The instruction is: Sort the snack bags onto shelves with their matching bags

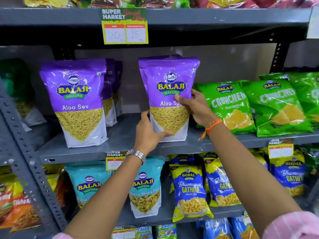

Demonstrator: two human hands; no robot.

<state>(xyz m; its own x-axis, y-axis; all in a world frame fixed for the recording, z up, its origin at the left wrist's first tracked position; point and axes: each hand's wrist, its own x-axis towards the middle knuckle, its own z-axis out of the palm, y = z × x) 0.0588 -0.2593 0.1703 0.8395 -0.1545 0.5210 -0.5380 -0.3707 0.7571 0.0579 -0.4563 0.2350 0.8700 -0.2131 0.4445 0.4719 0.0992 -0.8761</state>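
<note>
A purple Aloo Sev bag (168, 80) stands upright on the grey middle shelf (120, 135), with another purple bag close behind it. My left hand (148, 133) grips its lower left side, thumb across the bottom front. My right hand (195, 107) holds its right edge, thumb on the front. To the left stands a matching row of purple Aloo Sev bags (77, 104), one in front and others behind it. A gap of bare shelf lies between that row and the held bag.
Green Crunchem bags (276, 107) lean at the right of the same shelf, close to my right hand. Below are teal Balaji mix bags (146, 187), blue-yellow Gopal Gathiya bags (189, 192) and orange bags (19, 209) at far left. A price tag (125, 25) hangs above.
</note>
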